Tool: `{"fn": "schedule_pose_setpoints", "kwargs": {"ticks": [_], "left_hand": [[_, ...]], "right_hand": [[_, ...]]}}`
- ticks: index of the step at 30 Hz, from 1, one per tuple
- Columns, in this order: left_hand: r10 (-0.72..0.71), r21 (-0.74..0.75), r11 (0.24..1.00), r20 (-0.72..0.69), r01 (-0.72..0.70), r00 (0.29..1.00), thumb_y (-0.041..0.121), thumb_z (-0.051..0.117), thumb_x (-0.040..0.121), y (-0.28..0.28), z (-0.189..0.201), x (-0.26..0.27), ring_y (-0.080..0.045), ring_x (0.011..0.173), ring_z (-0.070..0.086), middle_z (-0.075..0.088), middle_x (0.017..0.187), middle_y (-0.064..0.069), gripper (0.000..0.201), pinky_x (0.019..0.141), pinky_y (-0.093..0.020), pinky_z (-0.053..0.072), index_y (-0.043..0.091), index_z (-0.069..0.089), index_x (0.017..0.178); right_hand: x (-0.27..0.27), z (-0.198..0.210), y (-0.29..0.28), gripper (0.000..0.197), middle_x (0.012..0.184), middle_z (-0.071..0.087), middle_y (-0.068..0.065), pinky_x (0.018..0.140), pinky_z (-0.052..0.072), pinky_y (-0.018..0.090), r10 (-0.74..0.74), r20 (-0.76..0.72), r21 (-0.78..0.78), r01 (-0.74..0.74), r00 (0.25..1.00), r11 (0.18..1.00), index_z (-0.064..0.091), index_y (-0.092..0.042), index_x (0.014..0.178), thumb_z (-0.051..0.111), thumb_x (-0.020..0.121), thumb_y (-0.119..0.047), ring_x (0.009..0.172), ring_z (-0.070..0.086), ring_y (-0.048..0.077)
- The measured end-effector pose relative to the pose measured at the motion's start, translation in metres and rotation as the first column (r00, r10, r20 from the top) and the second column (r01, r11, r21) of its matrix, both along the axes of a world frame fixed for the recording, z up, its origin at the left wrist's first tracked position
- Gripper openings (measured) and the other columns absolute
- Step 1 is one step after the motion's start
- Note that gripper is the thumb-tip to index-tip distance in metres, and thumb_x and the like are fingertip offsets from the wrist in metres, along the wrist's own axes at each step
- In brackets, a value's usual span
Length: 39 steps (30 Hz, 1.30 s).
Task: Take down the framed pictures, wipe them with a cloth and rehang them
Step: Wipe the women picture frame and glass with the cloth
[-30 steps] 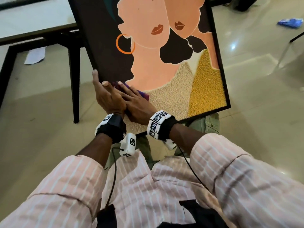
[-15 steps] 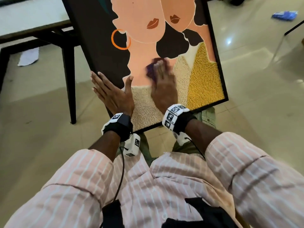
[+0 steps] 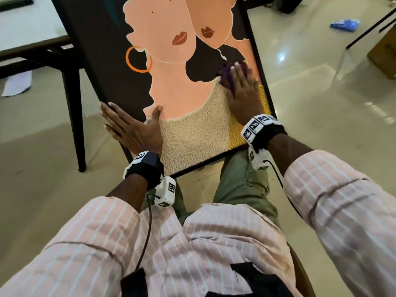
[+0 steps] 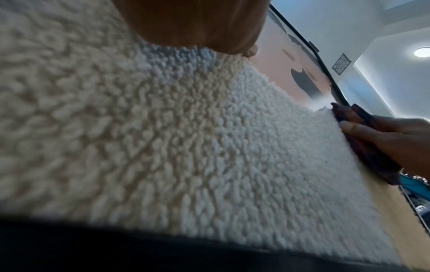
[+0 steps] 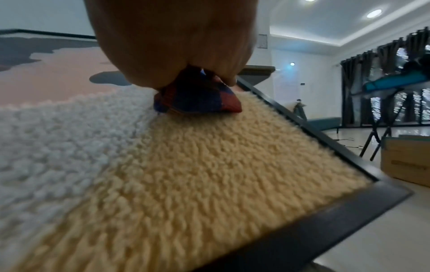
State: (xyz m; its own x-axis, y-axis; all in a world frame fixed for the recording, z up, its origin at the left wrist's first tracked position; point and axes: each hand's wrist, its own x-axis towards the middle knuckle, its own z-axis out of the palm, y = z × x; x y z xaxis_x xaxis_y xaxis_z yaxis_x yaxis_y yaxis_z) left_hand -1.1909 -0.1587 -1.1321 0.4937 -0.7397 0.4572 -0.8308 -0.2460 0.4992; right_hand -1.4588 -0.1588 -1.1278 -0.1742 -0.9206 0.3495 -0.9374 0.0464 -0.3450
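A large black-framed picture [image 3: 111,67] of two peach faces with tufted cream and yellow patches leans tilted against my knees. My left hand [image 3: 130,127] lies flat with straight fingers across its lower left edge, thumb on the peach area. My right hand [image 3: 243,91] presses a dark purple-and-red cloth [image 3: 225,75] flat against the picture near its right edge, where cream meets yellow. The right wrist view shows the bunched cloth [image 5: 197,99] under my palm on the yellow pile [image 5: 209,165]. In the left wrist view the cream pile [image 4: 163,138] fills the picture, with the cloth [image 4: 367,147] at right.
A dark-legged table [image 3: 72,116] stands just left of the picture. A white paper scrap [image 3: 17,84] and a blue item [image 3: 345,24] lie on the glossy tiled floor. A cardboard box [image 3: 383,54] and a black stand leg [image 3: 368,28] sit at the right.
My right hand has swept the cloth from beside my left hand, across the picture, up to its right edge. My left hand stayed flat on the lower left edge.
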Motion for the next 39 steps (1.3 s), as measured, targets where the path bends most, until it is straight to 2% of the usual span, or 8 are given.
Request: {"fn": "schedule_pose_setpoints", "kwargs": {"ticks": [7, 13, 18, 21, 24, 33, 36, 39], "left_hand": [[0.039, -0.056, 0.998, 0.034, -0.037, 0.999, 0.097, 0.037, 0.065, 0.0, 0.0, -0.004, -0.024, 0.148, 0.021, 0.025, 0.159, -0.013, 0.126, 0.12, -0.038, 0.014, 0.005, 0.029, 0.151], [0.059, -0.034, 0.998, 0.111, -0.056, 0.992, 0.096, 0.03, 0.069, 0.002, -0.003, -0.005, -0.024, 0.149, 0.02, 0.024, 0.159, -0.013, 0.123, 0.12, -0.037, 0.013, 0.004, 0.027, 0.151], [0.051, -0.016, 0.999, 0.126, -0.049, 0.991, 0.096, 0.026, 0.07, 0.002, -0.004, -0.003, -0.024, 0.149, 0.017, 0.021, 0.16, -0.014, 0.124, 0.121, -0.036, 0.009, 0.004, 0.025, 0.152], [0.1, -0.071, 0.993, 0.151, -0.09, 0.983, 0.096, 0.029, 0.069, 0.0, -0.005, -0.004, -0.025, 0.148, 0.022, 0.027, 0.158, -0.014, 0.123, 0.12, -0.037, 0.014, 0.004, 0.031, 0.15], [0.089, -0.048, 0.995, 0.147, -0.083, 0.985, 0.096, 0.027, 0.069, 0.002, -0.004, -0.004, -0.025, 0.149, 0.02, 0.024, 0.159, -0.014, 0.123, 0.121, -0.036, 0.011, 0.005, 0.027, 0.152], [0.079, -0.144, 0.988, 0.124, -0.061, 0.989, 0.096, 0.034, 0.066, 0.002, -0.003, 0.0, -0.023, 0.145, 0.029, 0.033, 0.155, -0.012, 0.123, 0.116, -0.031, 0.019, 0.005, 0.036, 0.148], [0.06, -0.148, 0.988, 0.099, -0.045, 0.993, 0.096, 0.032, 0.068, 0.003, -0.002, 0.002, -0.022, 0.144, 0.03, 0.033, 0.155, -0.011, 0.121, 0.115, -0.029, 0.02, 0.006, 0.037, 0.148], [0.033, -0.063, 0.998, 0.07, -0.029, 0.997, 0.095, 0.027, 0.07, 0.003, 0.001, 0.002, -0.021, 0.146, 0.025, 0.026, 0.159, -0.009, 0.12, 0.116, -0.03, 0.019, 0.008, 0.03, 0.151]], "right_hand": [[0.019, -0.012, 0.019, 0.064, 0.163, 0.007, 0.009, 0.118, 0.011, 0.054, -0.351, 0.174, 0.131, 0.332, 0.92, 0.934, 0.012, -0.006, 0.155, 0.037, 0.1, -0.027, 0.147, 0.001, 0.042], [-0.028, -0.018, 0.03, 0.061, 0.161, 0.015, 0.012, 0.119, 0.014, 0.054, -0.071, 0.089, 0.032, 0.068, 0.993, 0.997, 0.021, -0.005, 0.153, 0.038, 0.1, -0.031, 0.147, 0.006, 0.043], [0.022, -0.027, 0.039, 0.063, 0.163, -0.002, 0.012, 0.116, 0.017, 0.056, -0.426, 0.124, 0.256, 0.386, 0.896, 0.886, 0.005, -0.003, 0.154, 0.032, 0.102, -0.026, 0.146, 0.002, 0.045], [0.018, -0.031, 0.042, 0.063, 0.162, -0.004, 0.015, 0.114, 0.016, 0.063, -0.134, -0.029, 0.305, 0.136, 0.991, 0.943, 0.012, -0.009, 0.155, 0.04, 0.1, -0.024, 0.144, -0.001, 0.051], [-0.025, -0.026, 0.058, 0.063, 0.163, 0.004, 0.006, 0.114, 0.013, 0.06, 0.219, -0.107, 0.262, -0.185, 0.97, 0.947, 0.016, -0.013, 0.155, 0.044, 0.099, -0.022, 0.147, 0.0, 0.043], [0.024, -0.022, 0.09, 0.079, 0.163, -0.012, 0.007, 0.115, 0.015, 0.059, -0.402, 0.105, 0.376, 0.338, 0.91, 0.863, 0.0, -0.006, 0.155, 0.044, 0.091, 0.003, 0.145, -0.005, 0.047], [0.039, -0.015, 0.093, 0.081, 0.161, -0.013, 0.015, 0.116, 0.011, 0.063, -0.023, -0.053, 0.386, 0.042, 0.998, 0.922, -0.003, -0.003, 0.153, 0.043, 0.088, 0.007, 0.143, -0.009, 0.052], [0.029, -0.004, 0.089, 0.088, 0.162, -0.011, 0.011, 0.116, 0.009, 0.06, 0.455, -0.204, 0.427, -0.339, 0.867, 0.838, -0.002, -0.008, 0.155, 0.043, 0.081, 0.008, 0.145, -0.01, 0.047]]}}
